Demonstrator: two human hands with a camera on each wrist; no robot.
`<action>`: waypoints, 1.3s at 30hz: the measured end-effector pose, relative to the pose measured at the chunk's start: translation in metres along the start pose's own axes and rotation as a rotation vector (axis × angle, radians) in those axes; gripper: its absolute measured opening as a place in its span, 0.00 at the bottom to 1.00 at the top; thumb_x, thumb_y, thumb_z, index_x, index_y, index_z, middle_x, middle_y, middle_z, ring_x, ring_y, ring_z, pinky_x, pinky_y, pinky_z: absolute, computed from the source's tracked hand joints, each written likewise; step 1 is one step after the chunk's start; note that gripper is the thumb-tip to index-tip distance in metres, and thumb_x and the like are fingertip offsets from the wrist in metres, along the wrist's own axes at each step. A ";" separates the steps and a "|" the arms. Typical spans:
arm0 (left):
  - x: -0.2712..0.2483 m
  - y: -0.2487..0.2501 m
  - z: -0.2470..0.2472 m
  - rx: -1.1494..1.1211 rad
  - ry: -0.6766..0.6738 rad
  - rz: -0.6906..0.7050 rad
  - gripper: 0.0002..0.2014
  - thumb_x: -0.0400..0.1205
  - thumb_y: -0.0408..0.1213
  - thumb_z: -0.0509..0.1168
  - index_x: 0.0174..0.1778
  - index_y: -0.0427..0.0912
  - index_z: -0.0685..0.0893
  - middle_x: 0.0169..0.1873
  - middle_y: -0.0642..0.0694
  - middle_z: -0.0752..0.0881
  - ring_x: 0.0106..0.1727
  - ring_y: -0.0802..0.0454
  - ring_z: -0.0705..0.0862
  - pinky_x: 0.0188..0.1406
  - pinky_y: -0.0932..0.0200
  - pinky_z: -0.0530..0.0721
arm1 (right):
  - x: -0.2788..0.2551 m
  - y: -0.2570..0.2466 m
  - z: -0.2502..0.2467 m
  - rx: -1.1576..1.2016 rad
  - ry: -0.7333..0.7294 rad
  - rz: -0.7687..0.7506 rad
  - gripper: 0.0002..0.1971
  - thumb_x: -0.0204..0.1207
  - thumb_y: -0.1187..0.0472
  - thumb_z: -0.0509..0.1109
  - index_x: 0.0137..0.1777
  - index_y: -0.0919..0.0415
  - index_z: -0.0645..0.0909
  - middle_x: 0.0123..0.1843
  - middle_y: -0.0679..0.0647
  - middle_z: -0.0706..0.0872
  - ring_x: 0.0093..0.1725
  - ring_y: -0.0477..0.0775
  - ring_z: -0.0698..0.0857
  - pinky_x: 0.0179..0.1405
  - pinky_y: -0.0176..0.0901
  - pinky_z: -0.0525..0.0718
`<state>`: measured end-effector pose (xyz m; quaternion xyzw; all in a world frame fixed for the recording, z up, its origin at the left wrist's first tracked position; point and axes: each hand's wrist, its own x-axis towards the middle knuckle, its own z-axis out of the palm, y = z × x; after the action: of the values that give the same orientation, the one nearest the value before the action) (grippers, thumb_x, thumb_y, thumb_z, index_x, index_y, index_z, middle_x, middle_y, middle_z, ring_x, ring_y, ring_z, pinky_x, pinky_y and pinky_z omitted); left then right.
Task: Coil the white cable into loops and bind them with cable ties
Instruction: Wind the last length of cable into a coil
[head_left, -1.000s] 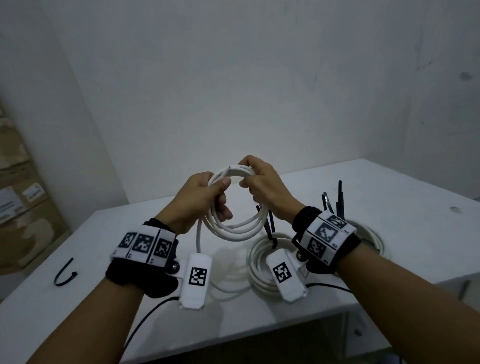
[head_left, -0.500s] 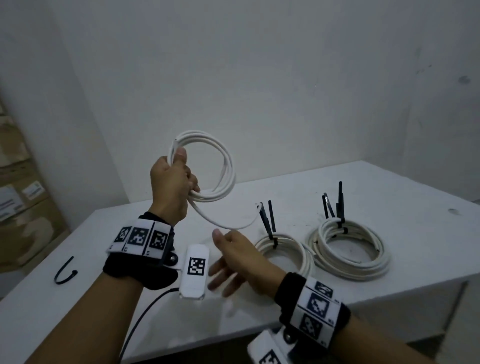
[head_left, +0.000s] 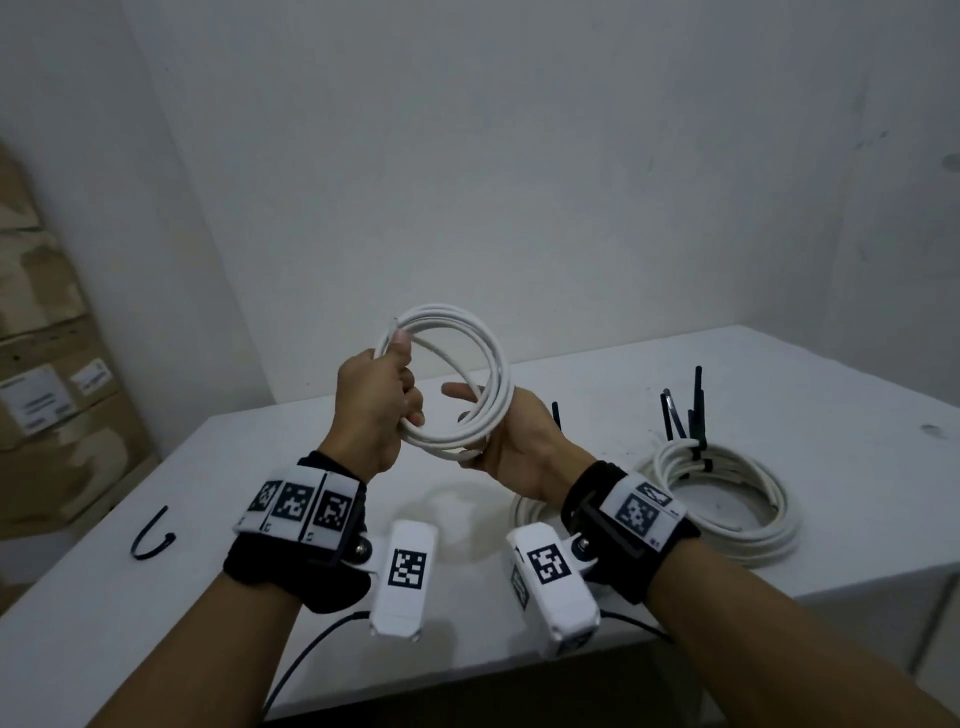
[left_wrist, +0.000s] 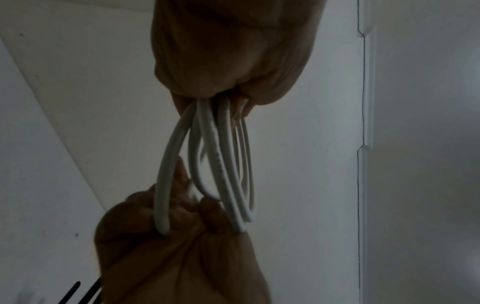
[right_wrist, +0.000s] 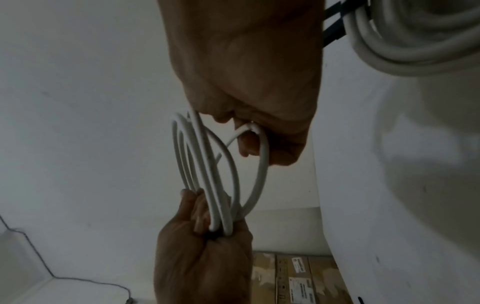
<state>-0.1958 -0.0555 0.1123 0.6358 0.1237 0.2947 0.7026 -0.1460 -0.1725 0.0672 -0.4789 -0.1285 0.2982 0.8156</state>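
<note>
A white cable (head_left: 493, 364) is wound into several loops and held upright above the white table (head_left: 831, 415). My left hand (head_left: 374, 405) grips the left side of the coil, thumb pointing up along the strands. My right hand (head_left: 519, 441) holds the lower right side from below, with its fingers curled round the strands. In the left wrist view the loops (left_wrist: 218, 164) run from my left hand (left_wrist: 228, 51) down to my right hand (left_wrist: 168, 257). From the right wrist I see my right hand (right_wrist: 246, 61) closed on one strand (right_wrist: 262, 164), and my left hand (right_wrist: 202, 257) bunching the rest.
A bound coil (head_left: 727, 499) with upright black ties (head_left: 685, 410) lies at the table's right. A second coil (head_left: 530, 509) lies partly hidden behind my right wrist. One loose black cable tie (head_left: 150, 540) lies at the table's left. Cardboard boxes (head_left: 47, 389) stand beyond the left edge.
My right hand let go of the coil, dropped toward the table's front edge, then came back up and took the coil's lower right side. My left hand kept the coil raised.
</note>
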 end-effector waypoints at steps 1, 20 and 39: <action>0.001 -0.002 0.001 0.019 0.011 0.002 0.14 0.87 0.43 0.61 0.37 0.41 0.71 0.16 0.53 0.66 0.15 0.56 0.63 0.15 0.65 0.68 | 0.001 -0.002 -0.002 0.017 -0.032 -0.008 0.27 0.86 0.48 0.47 0.58 0.66 0.83 0.27 0.57 0.71 0.26 0.53 0.68 0.29 0.42 0.69; 0.007 -0.025 0.009 0.190 0.012 -0.007 0.13 0.87 0.45 0.60 0.45 0.36 0.76 0.23 0.48 0.68 0.17 0.55 0.66 0.14 0.65 0.70 | 0.006 0.004 -0.016 -0.040 0.043 -0.202 0.31 0.77 0.32 0.57 0.24 0.57 0.72 0.19 0.48 0.73 0.22 0.47 0.69 0.25 0.38 0.66; 0.000 -0.039 0.011 0.278 0.039 0.162 0.06 0.88 0.42 0.59 0.54 0.48 0.80 0.28 0.45 0.73 0.22 0.52 0.70 0.15 0.63 0.73 | 0.015 -0.006 -0.023 0.083 0.088 -0.150 0.13 0.81 0.52 0.65 0.45 0.62 0.81 0.23 0.49 0.70 0.22 0.46 0.67 0.27 0.37 0.65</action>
<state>-0.1803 -0.0653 0.0763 0.7291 0.1253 0.3428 0.5790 -0.1208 -0.1816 0.0599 -0.4464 -0.1157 0.2201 0.8596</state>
